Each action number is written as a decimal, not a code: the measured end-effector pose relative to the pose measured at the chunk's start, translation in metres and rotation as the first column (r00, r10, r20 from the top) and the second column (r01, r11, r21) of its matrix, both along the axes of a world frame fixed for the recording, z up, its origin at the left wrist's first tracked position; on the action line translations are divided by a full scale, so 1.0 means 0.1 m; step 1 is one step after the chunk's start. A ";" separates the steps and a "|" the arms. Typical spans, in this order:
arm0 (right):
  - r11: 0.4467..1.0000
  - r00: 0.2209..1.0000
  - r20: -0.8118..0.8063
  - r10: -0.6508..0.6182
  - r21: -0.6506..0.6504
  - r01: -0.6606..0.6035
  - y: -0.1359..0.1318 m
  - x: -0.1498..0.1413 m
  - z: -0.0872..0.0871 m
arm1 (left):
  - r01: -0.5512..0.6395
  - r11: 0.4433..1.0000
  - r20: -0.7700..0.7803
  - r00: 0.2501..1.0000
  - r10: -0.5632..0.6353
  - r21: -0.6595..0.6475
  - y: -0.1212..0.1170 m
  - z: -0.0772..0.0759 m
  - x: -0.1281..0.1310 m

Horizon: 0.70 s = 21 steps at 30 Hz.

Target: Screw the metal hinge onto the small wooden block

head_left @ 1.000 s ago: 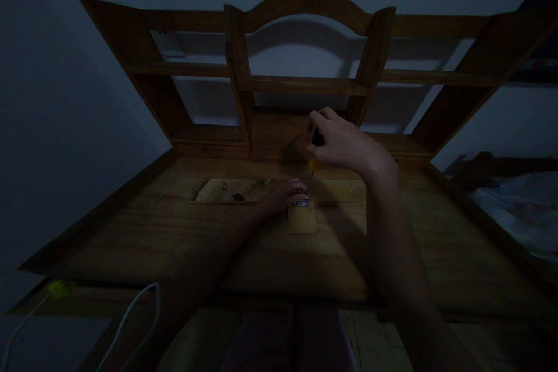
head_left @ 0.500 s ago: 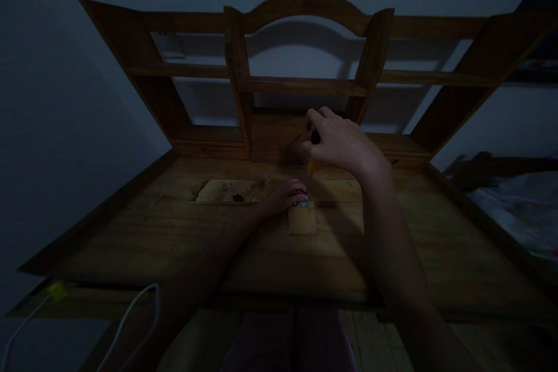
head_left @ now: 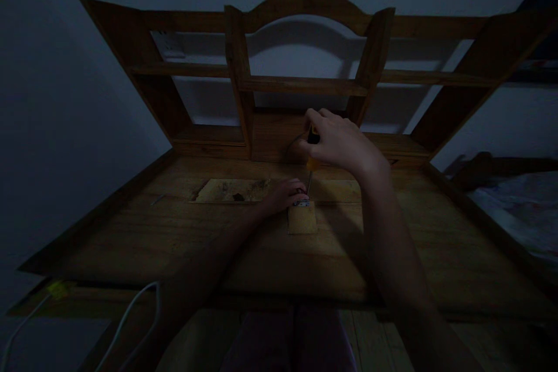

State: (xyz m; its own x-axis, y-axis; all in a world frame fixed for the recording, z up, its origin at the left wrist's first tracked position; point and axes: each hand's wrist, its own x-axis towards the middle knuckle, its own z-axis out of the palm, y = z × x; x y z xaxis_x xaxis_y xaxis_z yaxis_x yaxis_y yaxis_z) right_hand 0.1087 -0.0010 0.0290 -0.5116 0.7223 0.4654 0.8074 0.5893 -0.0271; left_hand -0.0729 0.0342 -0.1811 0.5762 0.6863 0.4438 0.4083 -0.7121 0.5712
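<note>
My right hand (head_left: 337, 138) is closed round the black and yellow handle of a screwdriver (head_left: 313, 157). The shaft points down, nearly upright, and its tip meets a small silvery metal piece (head_left: 301, 203) that looks like a hinge. That piece lies at the far edge of a small square wooden block (head_left: 302, 219). Beside the tip, my left hand (head_left: 285, 193) has its fingertips pressed together on the metal piece, hiding part of it. Dim light hides any screw under the tip.
Block and hands are over a wooden desktop (head_left: 174, 232). A long pale wooden board (head_left: 231, 190) lies behind my left hand. Wooden shelves (head_left: 300, 86) rise at the back. A thin light-coloured stick (head_left: 157, 200) lies at left; a white cable (head_left: 126, 314) loops near the front left edge.
My right hand's fingers have shifted slightly on the screwdriver handle, showing more of its black part. The left hand and the block look unmoved.
</note>
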 end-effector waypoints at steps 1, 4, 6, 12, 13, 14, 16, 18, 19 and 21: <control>1.000 1.000 0.007 -0.006 -0.003 0.006 0.01 0.00 -0.01 | 0.003 1.000 0.005 1.000 -0.003 0.006 0.01 -0.01 0.00; 1.000 1.000 0.027 0.012 -0.002 -0.012 0.03 0.01 -0.01 | 0.003 1.000 0.019 1.000 -0.003 -0.003 0.01 -0.02 0.00; 1.000 0.999 0.035 0.026 0.001 -0.026 0.02 0.02 0.00 | -0.002 1.000 0.010 1.000 0.002 -0.015 0.01 -0.01 0.00; 1.000 1.000 0.017 -0.018 0.008 0.018 -0.01 0.01 0.00 | -0.008 0.999 0.001 1.000 0.008 -0.036 -0.01 0.02 0.00; 0.999 0.999 0.021 -0.035 0.022 0.035 -0.01 0.01 0.00 | -0.009 0.999 -0.001 1.000 0.009 -0.033 -0.01 0.02 0.01; 0.998 0.998 0.026 -0.051 0.034 0.050 0.00 0.01 -0.01 | -0.010 1.000 -0.002 1.000 0.010 -0.028 -0.01 0.03 0.01; 0.997 0.997 0.036 -0.061 0.045 0.059 0.01 0.02 -0.01 | -0.003 1.000 0.003 1.000 0.003 -0.020 -0.02 0.04 0.01; 0.998 0.998 0.042 -0.051 0.037 0.049 0.01 0.02 0.00 | 0.007 1.000 0.011 1.000 -0.007 -0.022 -0.03 0.04 0.00; 0.999 0.998 0.043 -0.040 0.025 0.039 0.00 0.02 0.00 | 0.010 1.000 0.014 1.000 -0.010 -0.024 -0.03 0.04 0.00; 1.000 0.999 0.037 -0.021 -0.001 0.021 -0.01 0.03 0.01 | 0.015 1.000 0.015 1.000 -0.015 -0.026 -0.02 0.04 0.00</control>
